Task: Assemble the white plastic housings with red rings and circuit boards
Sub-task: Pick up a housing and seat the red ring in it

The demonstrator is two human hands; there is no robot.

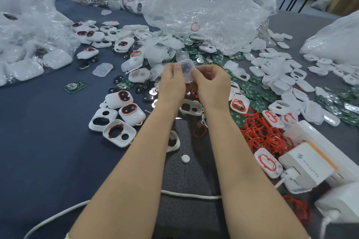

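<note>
A dark blue cloth-covered table (38,122) fills the view, strewn with parts. Crumpled clear plastic bags (204,6) are piled at its far side, and beyond them stand other tables in a workroom.

Above the middle of the table, the left hand (172,83) and the right hand (211,83) meet, each pinching a side of one white housing (186,68) between curled fingers and thumb. The housing is held clear of the cloth. Its long axis runs away from the person, the far end tipped upward, and its broad face with two dark round marks is turned toward the camera.

Just right of the wrists lies a heap of red rings (262,134), with green circuit boards (252,95) beyond it. Finished housings with red rings (128,99) sit to the left. A white charger (307,163) lies near the right edge.
</note>
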